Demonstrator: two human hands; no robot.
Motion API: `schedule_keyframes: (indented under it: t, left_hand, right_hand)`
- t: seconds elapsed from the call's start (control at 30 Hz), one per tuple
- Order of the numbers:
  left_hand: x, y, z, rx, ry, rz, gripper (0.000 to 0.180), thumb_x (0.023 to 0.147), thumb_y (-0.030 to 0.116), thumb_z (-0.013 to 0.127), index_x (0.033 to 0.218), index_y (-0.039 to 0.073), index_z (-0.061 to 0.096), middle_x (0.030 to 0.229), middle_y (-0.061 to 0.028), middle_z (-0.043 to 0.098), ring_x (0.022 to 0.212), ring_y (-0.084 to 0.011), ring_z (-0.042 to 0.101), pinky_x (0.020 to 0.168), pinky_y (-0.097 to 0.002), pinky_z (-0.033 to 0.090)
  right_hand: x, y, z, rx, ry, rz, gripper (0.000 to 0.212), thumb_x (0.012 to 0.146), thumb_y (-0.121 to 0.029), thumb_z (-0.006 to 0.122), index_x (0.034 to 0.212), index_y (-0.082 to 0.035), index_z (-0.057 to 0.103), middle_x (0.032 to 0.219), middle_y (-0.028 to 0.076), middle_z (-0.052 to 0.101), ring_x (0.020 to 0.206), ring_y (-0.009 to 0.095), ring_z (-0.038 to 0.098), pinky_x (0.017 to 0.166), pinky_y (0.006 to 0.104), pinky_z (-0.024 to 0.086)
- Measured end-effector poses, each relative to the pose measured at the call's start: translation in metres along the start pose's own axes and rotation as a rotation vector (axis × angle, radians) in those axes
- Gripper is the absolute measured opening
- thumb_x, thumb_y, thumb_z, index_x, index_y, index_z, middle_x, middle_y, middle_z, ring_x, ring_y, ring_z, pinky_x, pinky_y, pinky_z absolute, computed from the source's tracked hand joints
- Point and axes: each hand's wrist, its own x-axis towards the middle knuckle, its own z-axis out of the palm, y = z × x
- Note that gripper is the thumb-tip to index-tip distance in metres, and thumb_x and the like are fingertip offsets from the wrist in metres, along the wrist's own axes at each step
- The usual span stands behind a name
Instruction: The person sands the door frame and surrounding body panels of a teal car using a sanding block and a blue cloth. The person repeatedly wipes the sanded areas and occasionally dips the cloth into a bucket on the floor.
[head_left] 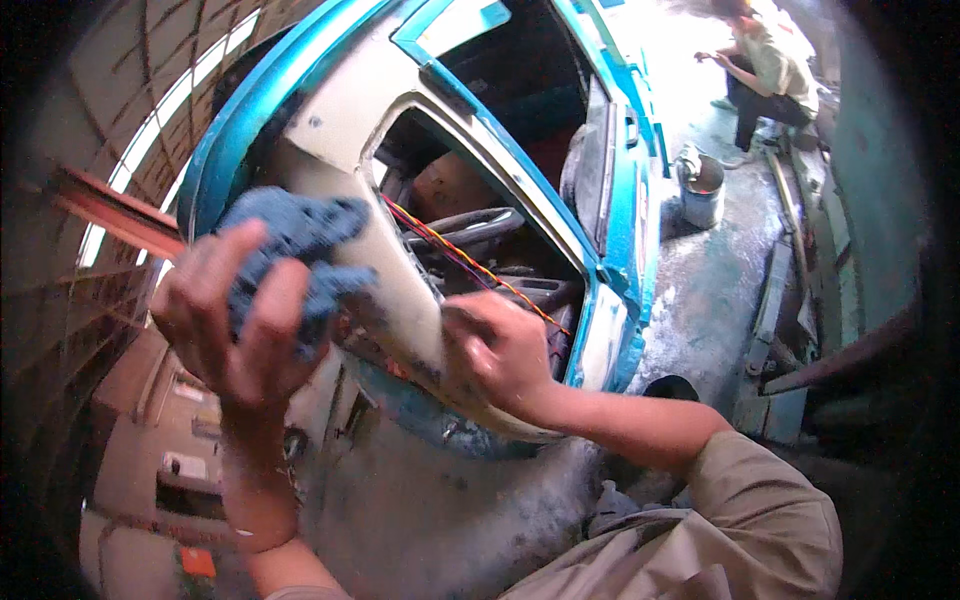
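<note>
Raised at the left, my left hand [215, 330] is closed around a crumpled blue rag [285, 225]. The rag is beside the beige pillar of a vehicle cab [400, 305]; whether it touches the surface is hard to tell. My right hand [500, 350] is curled over the lower edge of the beige window frame, its fingertips partly hidden. Through the glassless opening, a dark steering wheel [470, 228] shows. Twisted red, yellow and dark wires [465, 258] run across the opening, close above my right hand.
Turquoise paint covers the cab's roof edge [225, 130] and door [625, 250]. A bucket [703, 195] stands on the floor at the right, near a crouching person [775, 80]. Long metal pieces [770, 290] lie along the right wall. A red beam [120, 210] is at the left.
</note>
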Motion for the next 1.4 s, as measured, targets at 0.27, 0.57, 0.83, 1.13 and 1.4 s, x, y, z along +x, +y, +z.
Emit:
schedule_keyframes:
  t: [0.27,0.57,0.83,1.13,1.4]
  left_hand:
    - [0.028,-0.033,0.024,0.168,-0.332,0.096,0.028,0.076,0.015,0.079,0.104,0.018,0.077,0.135,-0.0083,0.067,0.126,-0.0346,0.062,0.105,-0.0530,0.051]
    - [0.054,-0.033,0.022,-0.041,-0.521,0.019,0.033,0.076,0.016,0.077,0.108,0.012,0.073,0.143,-0.0137,0.064,0.142,-0.0436,0.054,0.118,-0.0580,0.046]
    - [0.057,-0.035,0.019,-0.117,-0.552,0.019,0.056,0.076,0.016,0.079,0.132,0.018,0.073,0.142,-0.0108,0.064,0.141,-0.0409,0.055,0.116,-0.0504,0.048]
    - [0.062,-0.041,0.015,-0.234,-0.574,-0.012,0.061,0.071,0.014,0.079,0.132,0.014,0.073,0.139,-0.0126,0.066,0.139,-0.0434,0.056,0.117,-0.0522,0.046]
    - [0.058,-0.049,0.011,-0.247,-0.601,0.023,0.069,0.065,0.006,0.074,0.133,0.011,0.071,0.143,-0.0149,0.064,0.143,-0.0478,0.052,0.120,-0.0560,0.042]
  right_hand:
    - [0.132,-0.058,0.045,0.246,0.144,-0.006,0.017,0.091,-0.007,0.074,0.107,-0.001,0.078,0.097,0.022,0.075,0.088,0.038,0.076,0.078,0.0389,0.058]
    - [0.116,-0.045,0.031,0.177,0.089,-0.019,0.017,0.089,-0.008,0.076,0.104,0.000,0.077,0.094,0.021,0.075,0.084,0.035,0.076,0.076,0.0401,0.058]
    - [0.092,-0.039,0.026,0.201,0.057,0.005,0.020,0.086,-0.004,0.073,0.106,-0.001,0.074,0.094,0.020,0.073,0.085,0.038,0.073,0.078,0.0439,0.058]
    - [0.093,-0.037,0.030,0.168,0.129,-0.070,0.018,0.089,-0.005,0.072,0.106,-0.002,0.078,0.095,0.021,0.075,0.084,0.038,0.075,0.077,0.0410,0.059]
    - [0.082,-0.035,0.027,0.127,0.013,-0.039,0.033,0.077,0.000,0.065,0.109,-0.004,0.071,0.100,0.021,0.073,0.092,0.040,0.073,0.082,0.0477,0.058]
